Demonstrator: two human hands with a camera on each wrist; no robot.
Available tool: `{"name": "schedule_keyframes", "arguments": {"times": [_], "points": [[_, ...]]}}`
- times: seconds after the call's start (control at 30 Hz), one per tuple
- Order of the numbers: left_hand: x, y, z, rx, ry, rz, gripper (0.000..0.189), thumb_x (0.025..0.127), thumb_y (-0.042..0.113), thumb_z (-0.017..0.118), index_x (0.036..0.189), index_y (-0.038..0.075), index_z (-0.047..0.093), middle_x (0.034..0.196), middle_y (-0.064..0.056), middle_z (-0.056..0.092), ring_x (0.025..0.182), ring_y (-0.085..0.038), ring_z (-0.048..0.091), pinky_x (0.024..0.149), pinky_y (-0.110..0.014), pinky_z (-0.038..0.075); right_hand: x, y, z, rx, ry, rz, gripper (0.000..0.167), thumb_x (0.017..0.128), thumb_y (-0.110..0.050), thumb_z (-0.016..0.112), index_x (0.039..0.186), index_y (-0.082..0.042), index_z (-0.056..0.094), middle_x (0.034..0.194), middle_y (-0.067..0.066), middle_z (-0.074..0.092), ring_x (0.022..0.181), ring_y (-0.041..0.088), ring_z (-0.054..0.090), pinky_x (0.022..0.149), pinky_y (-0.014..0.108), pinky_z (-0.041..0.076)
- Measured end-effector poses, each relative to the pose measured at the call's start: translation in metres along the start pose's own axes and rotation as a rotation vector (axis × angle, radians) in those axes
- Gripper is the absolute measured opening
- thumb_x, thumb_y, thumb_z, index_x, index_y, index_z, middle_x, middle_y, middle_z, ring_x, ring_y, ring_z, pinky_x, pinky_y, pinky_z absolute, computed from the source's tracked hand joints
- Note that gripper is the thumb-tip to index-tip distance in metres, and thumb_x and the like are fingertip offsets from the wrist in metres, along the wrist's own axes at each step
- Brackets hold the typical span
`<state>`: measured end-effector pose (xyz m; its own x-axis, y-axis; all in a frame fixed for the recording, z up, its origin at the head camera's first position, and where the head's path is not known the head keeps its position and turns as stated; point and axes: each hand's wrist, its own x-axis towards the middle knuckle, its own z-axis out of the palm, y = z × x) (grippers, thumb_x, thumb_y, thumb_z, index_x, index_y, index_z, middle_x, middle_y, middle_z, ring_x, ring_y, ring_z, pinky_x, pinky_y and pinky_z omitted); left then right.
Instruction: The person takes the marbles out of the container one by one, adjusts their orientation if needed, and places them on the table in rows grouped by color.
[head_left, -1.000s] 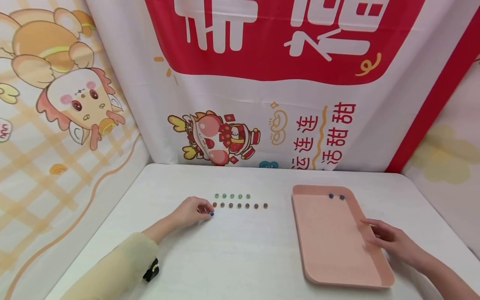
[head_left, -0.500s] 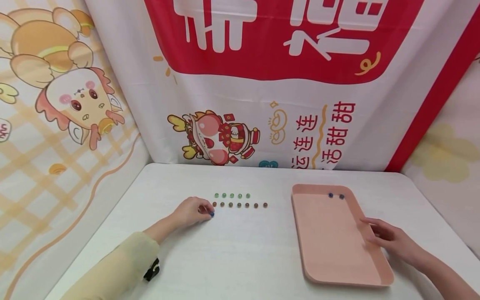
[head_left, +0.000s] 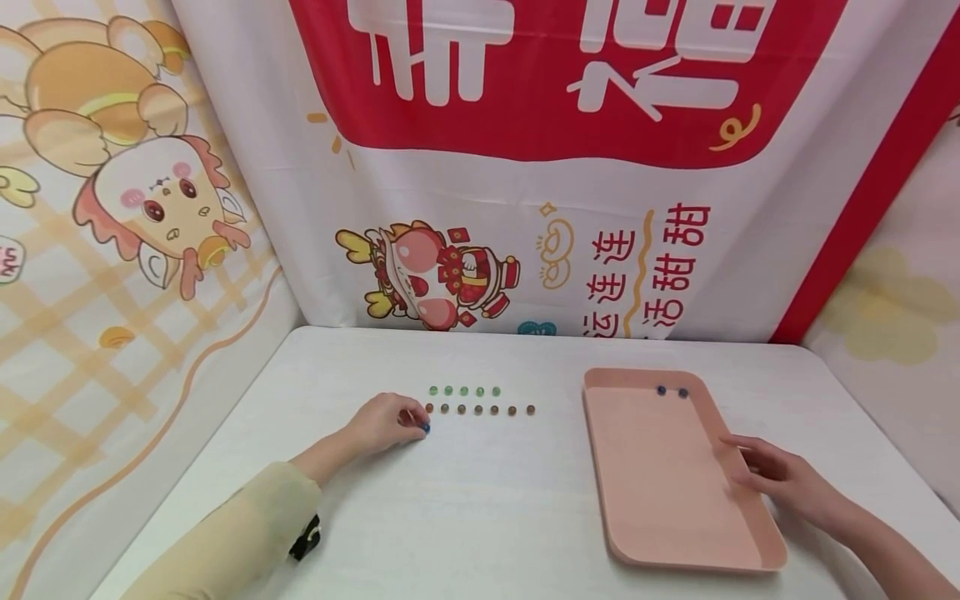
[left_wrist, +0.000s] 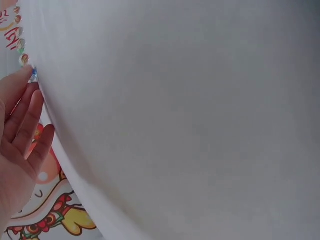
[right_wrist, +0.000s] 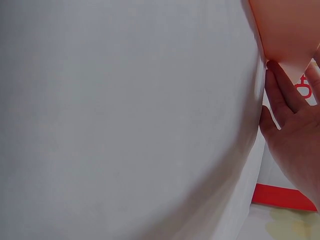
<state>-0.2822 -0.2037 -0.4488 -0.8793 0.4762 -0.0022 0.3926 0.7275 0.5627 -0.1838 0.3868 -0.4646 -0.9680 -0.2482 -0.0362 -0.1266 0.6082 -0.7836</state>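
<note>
Between thumb and fingertip my left hand (head_left: 386, 423) pinches a blue marble (head_left: 426, 427), low at the tabletop, just in front of the leftmost brown marble (head_left: 430, 409). That blue marble (left_wrist: 34, 71) also peeks out by the fingertips in the left wrist view. Behind it run a row of brown marbles (head_left: 478, 410) and a shorter row of green marbles (head_left: 464, 391). My right hand (head_left: 787, 483) holds the right wall of a pink tray (head_left: 675, 483), some fingers outside it, others over the rim. Two blue marbles (head_left: 661, 390) lie at the tray's far end.
The white table (head_left: 465, 517) ends at a hanging cloth (head_left: 450, 183) with red and cartoon prints at the back. A patterned cloth wall (head_left: 150, 333) stands on the left, and a pale one (head_left: 885, 317) on the right.
The blue marble in my left fingers has shifted very slightly to the right. My right hand, the tray and the two rows look unchanged.
</note>
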Motion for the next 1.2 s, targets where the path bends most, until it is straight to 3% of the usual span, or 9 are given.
{"name": "schedule_keyframes", "arguments": {"times": [0.1, 0.27, 0.4, 0.57, 0.63, 0.77, 0.97, 1.2], "points": [[0.0, -0.002, -0.006, -0.049, -0.035, 0.009, 0.017, 0.083, 0.012, 0.077, 0.099, 0.011, 0.073, 0.089, 0.007, 0.067, 0.079, -0.011, 0.058, 0.071, -0.029, 0.05, -0.001, 0.001, 0.001, -0.005, 0.008, -0.003, 0.055, 0.093, -0.02, 0.066, 0.139, 0.003, 0.046, 0.133, 0.024, 0.052, 0.101, -0.017, 0.046, 0.08, 0.016, 0.047], [0.001, -0.006, -0.021, -0.084, -0.061, 0.037, 0.022, 0.085, 0.011, 0.075, 0.106, 0.007, 0.072, 0.097, 0.002, 0.069, 0.086, -0.013, 0.062, 0.078, -0.032, 0.052, -0.001, 0.003, 0.0, -0.026, 0.023, -0.028, 0.053, 0.093, -0.019, 0.067, 0.138, 0.003, 0.048, 0.128, 0.008, 0.057, 0.102, -0.016, 0.047, 0.08, 0.016, 0.047], [0.006, 0.005, -0.03, -0.088, -0.029, 0.057, 0.023, 0.086, 0.011, 0.074, 0.109, 0.007, 0.071, 0.102, -0.001, 0.07, 0.091, -0.014, 0.063, 0.086, -0.041, 0.05, 0.0, 0.001, -0.002, -0.026, 0.009, -0.013, 0.054, 0.093, -0.02, 0.066, 0.138, 0.003, 0.047, 0.132, 0.022, 0.054, 0.101, -0.017, 0.046, 0.079, 0.017, 0.048], [0.023, 0.036, -0.035, -0.121, -0.024, 0.079, 0.022, 0.088, 0.014, 0.073, 0.11, 0.01, 0.071, 0.101, -0.003, 0.07, 0.094, -0.016, 0.062, 0.092, -0.047, 0.048, 0.0, 0.0, -0.003, 0.0, -0.012, 0.027, 0.057, 0.094, -0.022, 0.065, 0.141, 0.003, 0.044, 0.136, 0.031, 0.047, 0.099, -0.018, 0.044, 0.079, 0.018, 0.048], [0.032, 0.05, -0.033, -0.136, -0.037, 0.099, 0.021, 0.088, 0.015, 0.073, 0.109, 0.013, 0.071, 0.098, 0.001, 0.07, 0.092, -0.016, 0.062, 0.086, -0.047, 0.051, 0.0, 0.0, -0.002, 0.008, -0.019, 0.036, 0.058, 0.094, -0.022, 0.064, 0.141, 0.004, 0.043, 0.136, 0.031, 0.046, 0.098, -0.018, 0.044, 0.079, 0.018, 0.048], [0.052, 0.076, -0.025, -0.113, -0.046, 0.204, 0.019, 0.089, 0.018, 0.072, 0.108, 0.016, 0.071, 0.098, 0.009, 0.068, 0.09, -0.012, 0.061, 0.085, -0.045, 0.052, 0.0, 0.001, -0.002, 0.003, -0.021, 0.03, 0.057, 0.095, -0.022, 0.064, 0.141, 0.004, 0.043, 0.136, 0.031, 0.047, 0.099, -0.017, 0.045, 0.079, 0.018, 0.048], [0.084, 0.111, -0.011, -0.042, -0.088, 0.342, 0.019, 0.091, 0.022, 0.07, 0.109, 0.017, 0.071, 0.101, 0.011, 0.067, 0.09, -0.003, 0.061, 0.09, -0.04, 0.048, 0.001, 0.001, -0.002, 0.009, -0.01, 0.006, 0.056, 0.094, -0.021, 0.065, 0.141, 0.003, 0.044, 0.135, 0.03, 0.048, 0.1, -0.016, 0.046, 0.08, 0.018, 0.048], [0.115, 0.144, 0.008, 0.005, -0.128, 0.369, 0.021, 0.091, 0.025, 0.07, 0.11, 0.019, 0.07, 0.101, 0.014, 0.066, 0.09, -0.001, 0.059, 0.086, -0.03, 0.048, 0.001, 0.001, -0.002, 0.032, -0.016, 0.008, 0.056, 0.094, -0.02, 0.064, 0.141, 0.003, 0.043, 0.135, 0.029, 0.048, 0.1, -0.012, 0.05, 0.079, 0.019, 0.049]]}}
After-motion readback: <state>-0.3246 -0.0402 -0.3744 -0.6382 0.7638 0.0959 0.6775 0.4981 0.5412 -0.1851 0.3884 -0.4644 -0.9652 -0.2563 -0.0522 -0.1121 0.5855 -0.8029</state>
